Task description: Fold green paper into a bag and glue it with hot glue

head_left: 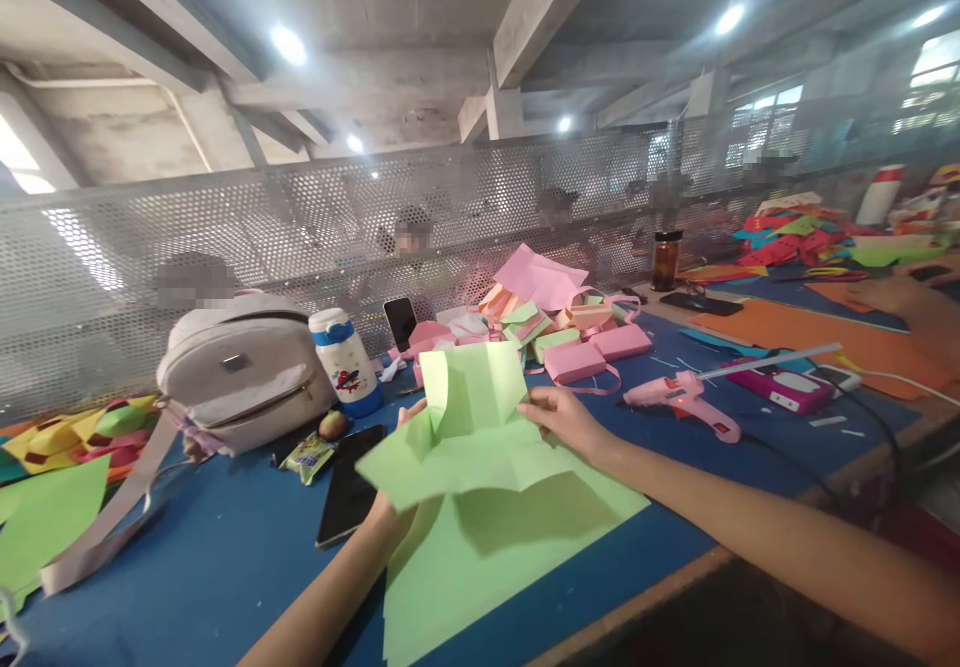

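Observation:
Both hands hold up a creased light-green paper sheet [480, 447], its far part folded upright and its near edge jutting toward me. My left hand [401, 507] grips it from the left, mostly hidden behind the paper, with a bit of finger showing at the far side. At the right edge, my right hand [562, 417] pinches the paper between thumb and fingers. Beneath lies a larger flat stack of green paper [450, 587] on the blue table. Beyond it sits a pile of folded pink paper boxes [574, 359] and green pieces.
A pink glue gun [686, 402] lies right, with its cable trailing. Left are a black tablet [349, 487], a snack packet [307, 457], a white-and-blue bottle [346, 362] and a backpack [240, 367]. A perforated metal screen [300, 237] stands behind. Another person's arm [907, 297] reaches over orange paper at far right.

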The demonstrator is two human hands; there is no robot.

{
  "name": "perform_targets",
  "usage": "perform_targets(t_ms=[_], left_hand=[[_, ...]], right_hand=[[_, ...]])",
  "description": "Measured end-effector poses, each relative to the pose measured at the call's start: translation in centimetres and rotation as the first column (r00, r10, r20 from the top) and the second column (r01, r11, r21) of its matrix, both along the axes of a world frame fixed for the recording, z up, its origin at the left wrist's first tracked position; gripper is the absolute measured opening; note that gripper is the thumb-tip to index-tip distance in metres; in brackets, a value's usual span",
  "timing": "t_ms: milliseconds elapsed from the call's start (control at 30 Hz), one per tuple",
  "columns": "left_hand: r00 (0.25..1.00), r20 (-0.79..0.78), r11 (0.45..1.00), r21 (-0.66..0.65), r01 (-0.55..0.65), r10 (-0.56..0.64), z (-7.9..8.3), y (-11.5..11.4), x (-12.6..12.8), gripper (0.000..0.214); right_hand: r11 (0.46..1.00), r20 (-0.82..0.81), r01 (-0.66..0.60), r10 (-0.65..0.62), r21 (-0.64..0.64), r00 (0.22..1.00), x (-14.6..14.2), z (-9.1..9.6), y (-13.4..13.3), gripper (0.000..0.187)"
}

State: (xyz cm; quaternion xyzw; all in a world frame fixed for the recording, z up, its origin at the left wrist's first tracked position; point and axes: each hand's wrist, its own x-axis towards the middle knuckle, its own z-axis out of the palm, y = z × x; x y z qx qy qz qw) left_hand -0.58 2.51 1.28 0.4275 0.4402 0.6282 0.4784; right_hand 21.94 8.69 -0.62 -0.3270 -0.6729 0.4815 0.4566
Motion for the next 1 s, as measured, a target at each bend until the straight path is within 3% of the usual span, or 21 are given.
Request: perform_targets(t_ms=[233,400,600,800,1000], left_hand=[[0.990,-0.138,0.999,-0.046,-0.010,0.003,-0.5,-0.2,-0.5,0.042],[0.983,-0.181,0.999,-0.049,0.005,-0.014,-0.9,-0.1,-0.3,0.049],[0.973,-0.231,0.999,-0.038,0.006,-0.015,-0.9,0.3,-0.8,0.052],[0.967,-0.221,0.988,-0.115,0.101,-0.125,-0.5,-0.4,0.0,0.050],[0.959,-0.229,0.979,-0.156,0.132,-0.166,0.0,-1.0,0.6,0.049]], right_hand=[[0.983,0.076,0.040,-0.054,0.177,0.996,0.1,0.1,-0.4,0.039],[0.972,0.112,0.024,-0.051,0.235,0.992,0.0,0.0,-0.5,0.037],[0.981,0.144,-0.009,-0.019,0.194,0.989,-0.2,-0.1,-0.9,0.024],[0.983,0.190,-0.126,0.100,0.131,0.977,-0.4,-0.1,-1.6,0.019],[0.982,0.176,-0.189,0.183,0.019,0.967,-1.0,-0.7,-1.3,0.030]])
